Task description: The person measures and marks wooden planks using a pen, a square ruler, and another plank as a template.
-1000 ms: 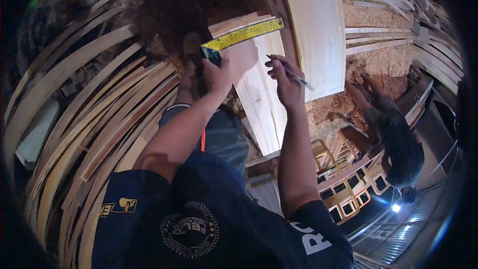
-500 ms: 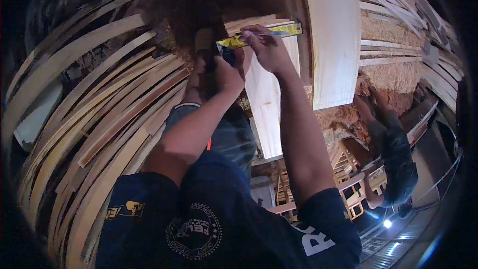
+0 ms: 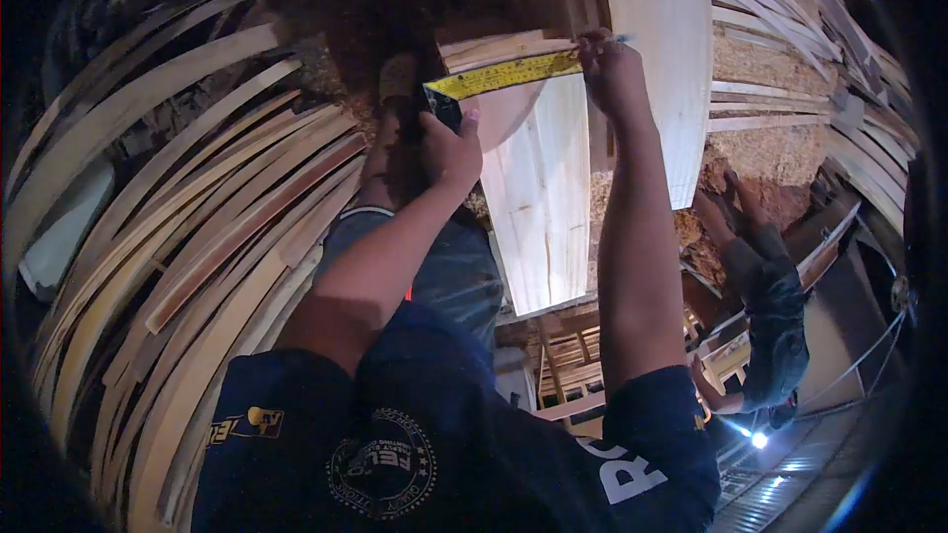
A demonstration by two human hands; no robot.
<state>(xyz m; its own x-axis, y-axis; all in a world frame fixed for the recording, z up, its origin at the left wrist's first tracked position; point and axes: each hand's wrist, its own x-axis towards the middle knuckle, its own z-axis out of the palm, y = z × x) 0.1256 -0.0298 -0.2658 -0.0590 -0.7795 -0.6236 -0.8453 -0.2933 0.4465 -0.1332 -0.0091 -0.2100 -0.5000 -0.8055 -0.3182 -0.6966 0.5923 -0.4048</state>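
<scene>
My left hand [image 3: 454, 148] is closed around the dark case [image 3: 441, 107] of a tape measure, near the end of a wooden board. The yellow tape blade [image 3: 513, 74] stretches from it to the right, across the pale board [image 3: 538, 197]. My right hand [image 3: 612, 74] is at the far end of the blade, beside a wide upright plank [image 3: 662, 89]. Its fingers are pinched around a thin pen [image 3: 624, 38], whose tip shows past the knuckles. The end of the blade is hidden behind this hand.
Long curved-looking wood strips [image 3: 217, 237] lie stacked to my left. More strips [image 3: 770, 104] rest on sawdust [image 3: 770, 158] to the right. Another person [image 3: 775, 306] stands at the right, near wooden frames [image 3: 573, 365]. A bright lamp [image 3: 758, 440] shines at the lower right.
My right hand has moved right along the tape, from its middle to its far end by the wide plank. My left hand stays on the case, with more of the blade now uncovered.
</scene>
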